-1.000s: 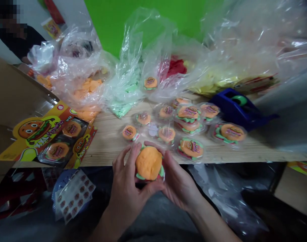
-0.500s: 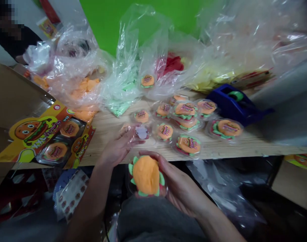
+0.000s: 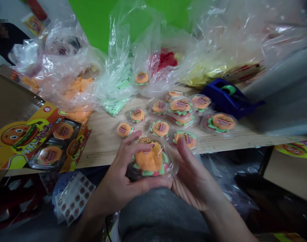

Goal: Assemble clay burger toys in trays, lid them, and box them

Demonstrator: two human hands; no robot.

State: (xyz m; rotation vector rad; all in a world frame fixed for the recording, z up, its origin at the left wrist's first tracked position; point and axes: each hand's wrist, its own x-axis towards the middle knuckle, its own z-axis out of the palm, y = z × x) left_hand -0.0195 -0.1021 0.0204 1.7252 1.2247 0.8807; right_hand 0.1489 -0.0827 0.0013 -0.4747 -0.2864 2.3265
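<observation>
Table (image 3: 105, 144): burger pack (image 3: 149, 161) in left grip (image 3: 118, 181), right grip (image 3: 193, 178) touching.

The round, soft-looking burger-shaped piece (image 3: 148, 160) has a smooth orange top. Under the top there is a wavy green edge, and at the bottom a thin red-pink layer. It sits inside a shallow clear plastic case (image 3: 171, 165), which is glossy and encloses it. Whether the cover is pressed fully closed, I cannot tell. The case lies almost flat, a little tilted toward the camera, just in front of the near edge of the wooden bench (image 3: 105, 148). The left hand (image 3: 119, 183) grips its left side with fingers over the top. The right hand (image 3: 193, 176) lies spread against its right side.
</observation>
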